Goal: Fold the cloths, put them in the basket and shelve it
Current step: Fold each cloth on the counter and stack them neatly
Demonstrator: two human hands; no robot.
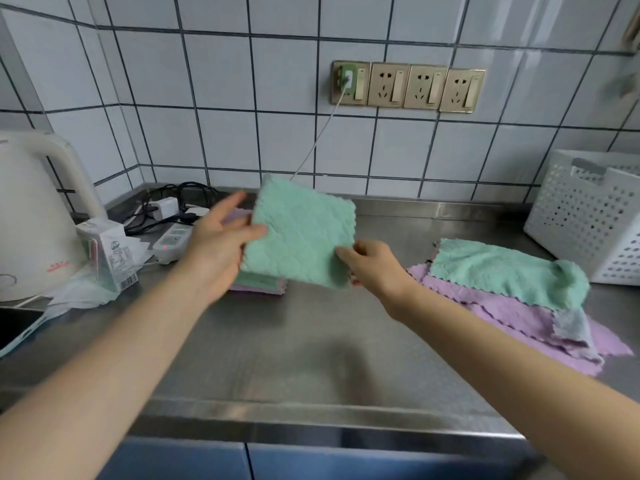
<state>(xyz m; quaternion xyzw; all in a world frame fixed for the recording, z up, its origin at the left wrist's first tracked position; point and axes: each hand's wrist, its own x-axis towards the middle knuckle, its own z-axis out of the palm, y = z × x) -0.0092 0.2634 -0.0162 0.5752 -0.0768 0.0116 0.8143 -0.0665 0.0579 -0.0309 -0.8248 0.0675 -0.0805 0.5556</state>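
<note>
A folded green cloth [301, 233] hangs in the air over the steel counter [311, 341], tilted. My left hand [218, 247] pinches its left edge with the thumb on top. My right hand [374, 265] pinches its lower right corner. Just below it lies a stack of folded cloths [259, 284], green and purple. To the right, unfolded cloths lie in a loose pile: a green one [502, 271] on top of purple ones [512, 317], with a grey one [571, 327] at the edge. A white perforated basket [588, 216] stands at the far right.
A white kettle [31, 216] stands at the far left, with a small carton [107, 254] and crumpled plastic beside it. A power strip [173, 237] and tangled black cables lie at the back left. A phone [17, 327] lies at the left edge. Wall sockets [408, 86] sit above.
</note>
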